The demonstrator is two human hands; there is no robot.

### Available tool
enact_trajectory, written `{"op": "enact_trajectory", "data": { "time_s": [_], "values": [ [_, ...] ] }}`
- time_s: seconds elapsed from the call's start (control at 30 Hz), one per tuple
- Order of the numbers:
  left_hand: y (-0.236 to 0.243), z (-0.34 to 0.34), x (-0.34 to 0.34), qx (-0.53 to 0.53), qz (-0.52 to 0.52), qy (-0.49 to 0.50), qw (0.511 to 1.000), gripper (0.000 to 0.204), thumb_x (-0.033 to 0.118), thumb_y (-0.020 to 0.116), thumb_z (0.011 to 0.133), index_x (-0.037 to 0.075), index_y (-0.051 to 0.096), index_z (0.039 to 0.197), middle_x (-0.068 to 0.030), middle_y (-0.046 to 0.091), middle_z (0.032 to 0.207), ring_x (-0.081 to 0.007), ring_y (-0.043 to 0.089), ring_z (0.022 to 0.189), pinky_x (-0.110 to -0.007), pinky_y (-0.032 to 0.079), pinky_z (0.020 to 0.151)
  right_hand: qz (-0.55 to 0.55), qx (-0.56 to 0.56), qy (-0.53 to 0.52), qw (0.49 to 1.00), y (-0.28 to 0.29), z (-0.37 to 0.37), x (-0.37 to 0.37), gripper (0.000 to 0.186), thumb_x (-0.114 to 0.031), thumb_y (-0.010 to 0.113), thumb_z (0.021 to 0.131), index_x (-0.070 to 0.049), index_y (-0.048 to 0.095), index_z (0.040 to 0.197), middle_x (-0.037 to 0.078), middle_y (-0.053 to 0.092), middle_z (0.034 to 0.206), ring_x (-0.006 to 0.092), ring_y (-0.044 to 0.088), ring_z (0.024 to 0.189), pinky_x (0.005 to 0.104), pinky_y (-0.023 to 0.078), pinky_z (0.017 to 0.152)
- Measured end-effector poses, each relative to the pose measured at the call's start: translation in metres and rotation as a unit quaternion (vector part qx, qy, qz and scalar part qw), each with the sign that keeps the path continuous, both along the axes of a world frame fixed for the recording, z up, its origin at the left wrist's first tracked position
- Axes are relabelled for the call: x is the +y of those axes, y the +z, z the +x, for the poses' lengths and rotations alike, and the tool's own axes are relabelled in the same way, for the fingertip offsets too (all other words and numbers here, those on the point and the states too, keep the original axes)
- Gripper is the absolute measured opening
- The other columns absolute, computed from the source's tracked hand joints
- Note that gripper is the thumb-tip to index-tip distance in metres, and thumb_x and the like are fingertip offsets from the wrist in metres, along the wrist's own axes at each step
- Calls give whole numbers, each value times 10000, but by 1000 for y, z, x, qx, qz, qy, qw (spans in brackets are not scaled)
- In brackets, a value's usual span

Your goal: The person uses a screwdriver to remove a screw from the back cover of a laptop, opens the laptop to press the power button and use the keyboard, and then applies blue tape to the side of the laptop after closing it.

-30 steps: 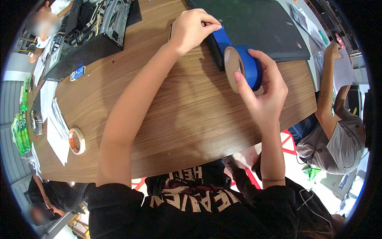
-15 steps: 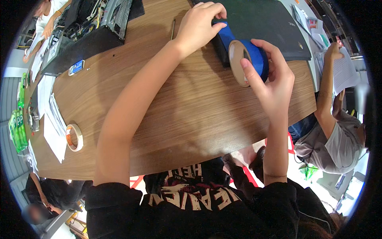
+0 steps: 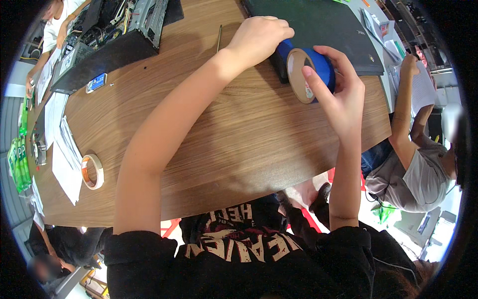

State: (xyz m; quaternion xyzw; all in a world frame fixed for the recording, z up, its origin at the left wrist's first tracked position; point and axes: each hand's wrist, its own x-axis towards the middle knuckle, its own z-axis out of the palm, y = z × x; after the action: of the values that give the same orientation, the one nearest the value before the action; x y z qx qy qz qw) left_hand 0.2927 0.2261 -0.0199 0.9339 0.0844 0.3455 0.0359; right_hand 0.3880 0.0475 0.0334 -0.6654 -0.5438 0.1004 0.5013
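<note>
My right hand (image 3: 343, 94) grips a roll of blue tape (image 3: 326, 70) on its edge, with the thumb against the cardboard core and the fingers around the outer side. A short strip of the tape (image 3: 285, 48) runs from the roll to my left hand (image 3: 264, 41), whose fingers are closed on its end. My left fingertips are partly hidden behind the hand. Both hands are at the near left edge of a large flat black case (image 3: 328, 35), with the roll just over its near side.
An opened computer tower (image 3: 112, 55) stands far left, with a small blue-and-white box (image 3: 96, 83) by it. A masking tape roll (image 3: 92, 172) lies near white papers (image 3: 67, 164). A thin rod (image 3: 219, 37) lies beyond my left wrist. A person (image 3: 416, 164) holds papers at right.
My left hand has come down and slightly right toward the roll, and the visible tape strip is shorter. My right hand and the roll have barely shifted.
</note>
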Motion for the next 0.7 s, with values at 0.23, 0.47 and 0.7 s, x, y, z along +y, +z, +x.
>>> {"op": "enact_trajectory", "data": {
  "time_s": [0.23, 0.47, 0.7],
  "values": [
    [-12, -20, 4, -104, -244, -37, 963, 210, -28, 508, 837, 47, 560, 1026, -109, 634, 1044, -253, 658, 912, -311, 512, 766, 14, 11, 9, 1000, -4, 1, -3, 381, -193, 738, 771, 3, 602, 1068, 81, 647, 811, 87, 587, 705, 232, 486, 614],
    [-15, -38, -2, -6, -131, -10, 991, 607, -102, 391, 777, 116, 412, 1343, -91, 425, 1397, -257, 397, 1298, -421, 332, 1038, 23, 47, 6, 999, -10, -13, -9, 422, -188, 732, 783, 5, 571, 1122, 103, 642, 890, 99, 582, 788, 237, 482, 702],
    [-7, -15, -10, 98, 1, -6, 995, 626, -80, 446, 755, 102, 425, 1354, -83, 445, 1387, -219, 381, 1313, -511, 246, 1089, 97, -56, 6, 994, -13, -3, -17, 489, -233, 722, 765, -5, 540, 1158, 189, 601, 1100, 291, 625, 931, 349, 490, 830]
  ]
}}
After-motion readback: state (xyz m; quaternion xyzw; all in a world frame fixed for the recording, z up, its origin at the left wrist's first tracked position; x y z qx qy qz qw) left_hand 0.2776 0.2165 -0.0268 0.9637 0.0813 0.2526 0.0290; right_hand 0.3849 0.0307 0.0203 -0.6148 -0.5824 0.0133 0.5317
